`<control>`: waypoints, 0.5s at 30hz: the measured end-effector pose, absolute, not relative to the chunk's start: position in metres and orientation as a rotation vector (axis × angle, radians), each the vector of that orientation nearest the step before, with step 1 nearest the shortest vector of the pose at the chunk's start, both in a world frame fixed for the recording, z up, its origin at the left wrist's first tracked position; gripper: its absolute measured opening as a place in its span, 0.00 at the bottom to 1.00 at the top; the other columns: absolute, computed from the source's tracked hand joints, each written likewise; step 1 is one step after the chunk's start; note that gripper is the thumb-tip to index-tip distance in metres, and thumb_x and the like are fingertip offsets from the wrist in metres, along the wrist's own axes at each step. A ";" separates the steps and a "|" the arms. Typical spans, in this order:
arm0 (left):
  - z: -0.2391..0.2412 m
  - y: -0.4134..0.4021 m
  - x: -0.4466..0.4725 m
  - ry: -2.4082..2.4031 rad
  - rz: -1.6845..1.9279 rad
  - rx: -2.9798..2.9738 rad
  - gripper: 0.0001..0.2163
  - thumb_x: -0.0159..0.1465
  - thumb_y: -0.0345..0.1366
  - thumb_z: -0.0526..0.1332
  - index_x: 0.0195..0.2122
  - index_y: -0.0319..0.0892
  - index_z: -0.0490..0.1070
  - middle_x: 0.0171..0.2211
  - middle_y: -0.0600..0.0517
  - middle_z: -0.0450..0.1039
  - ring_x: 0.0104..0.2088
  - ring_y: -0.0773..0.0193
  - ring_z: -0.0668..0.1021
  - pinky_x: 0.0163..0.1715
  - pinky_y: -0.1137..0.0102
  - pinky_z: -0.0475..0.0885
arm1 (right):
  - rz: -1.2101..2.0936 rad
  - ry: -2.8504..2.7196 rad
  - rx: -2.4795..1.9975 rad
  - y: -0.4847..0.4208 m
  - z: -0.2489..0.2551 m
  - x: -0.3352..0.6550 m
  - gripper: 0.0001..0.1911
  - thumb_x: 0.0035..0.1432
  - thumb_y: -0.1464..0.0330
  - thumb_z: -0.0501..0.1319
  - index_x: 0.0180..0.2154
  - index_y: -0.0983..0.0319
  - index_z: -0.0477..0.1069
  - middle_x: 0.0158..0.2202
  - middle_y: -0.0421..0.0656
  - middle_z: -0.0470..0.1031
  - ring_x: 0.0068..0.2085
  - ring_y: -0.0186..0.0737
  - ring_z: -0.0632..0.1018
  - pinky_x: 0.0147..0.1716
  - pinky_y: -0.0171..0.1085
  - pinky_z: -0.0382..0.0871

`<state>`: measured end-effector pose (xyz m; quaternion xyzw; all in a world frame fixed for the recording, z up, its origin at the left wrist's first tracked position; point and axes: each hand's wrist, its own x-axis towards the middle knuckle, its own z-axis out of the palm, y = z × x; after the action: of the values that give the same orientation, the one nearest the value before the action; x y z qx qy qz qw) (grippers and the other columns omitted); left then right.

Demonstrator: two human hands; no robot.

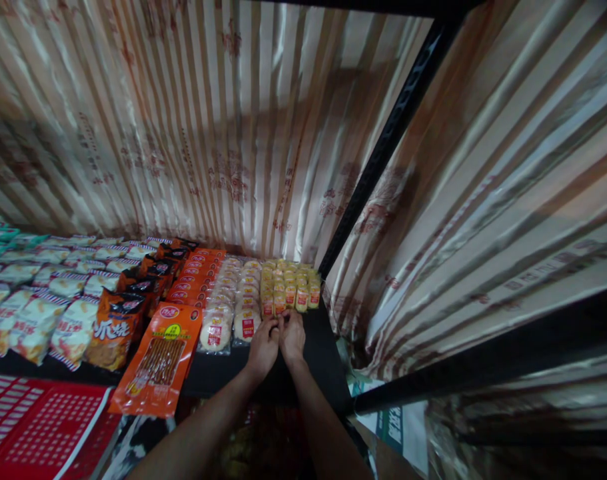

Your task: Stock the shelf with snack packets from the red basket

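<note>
Both my hands reach over the black shelf (313, 367), at the front of several rows of small yellow packaged snacks (289, 283). My left hand (264, 343) has its fingers curled inward, close by the front yellow packs. Beside it, my right hand (292, 337) is also closed, its fingertips nearly meeting those of the left. Whatever lies between the fingers, if anything, is hidden. Just left of my hands stand two rows of round pale cakes in clear wrappers (247, 322) with red labels.
An orange bag of brown sticks (158, 360) overhangs the shelf's front edge. Black-and-orange bags (114, 330) and white snack bags (73, 330) stand farther left. A red basket (48, 427) is below. A black metal post (383, 147) rises at the right, before striped curtains (208, 133).
</note>
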<state>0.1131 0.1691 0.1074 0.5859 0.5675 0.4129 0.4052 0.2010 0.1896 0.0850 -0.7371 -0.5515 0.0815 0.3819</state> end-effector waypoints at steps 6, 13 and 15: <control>0.110 0.168 0.113 1.436 1.011 1.510 0.13 0.58 0.26 0.52 0.40 0.39 0.72 0.50 0.45 0.70 0.54 0.61 0.68 0.57 0.66 0.59 | 0.248 -1.405 -1.838 0.188 0.082 0.203 0.10 0.56 0.66 0.49 0.33 0.61 0.67 0.34 0.42 0.65 0.26 0.34 0.71 0.28 0.34 0.64; 0.110 0.167 0.115 1.450 1.015 1.510 0.13 0.57 0.26 0.53 0.40 0.39 0.72 0.49 0.45 0.71 0.52 0.62 0.70 0.56 0.66 0.60 | 0.305 -1.394 -1.770 0.185 0.084 0.204 0.09 0.54 0.67 0.51 0.32 0.62 0.68 0.36 0.43 0.65 0.25 0.32 0.70 0.28 0.34 0.67; 0.111 0.166 0.115 1.444 1.020 1.518 0.13 0.57 0.26 0.53 0.40 0.39 0.73 0.49 0.46 0.71 0.52 0.62 0.70 0.56 0.67 0.60 | 0.326 -1.386 -1.748 0.184 0.084 0.204 0.09 0.53 0.67 0.51 0.31 0.62 0.68 0.36 0.44 0.65 0.25 0.33 0.71 0.29 0.35 0.68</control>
<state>0.1149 0.1656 0.1105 0.5985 0.5696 0.4020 0.3946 0.2043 0.1842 0.0837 -0.7002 -0.5552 0.1307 0.4293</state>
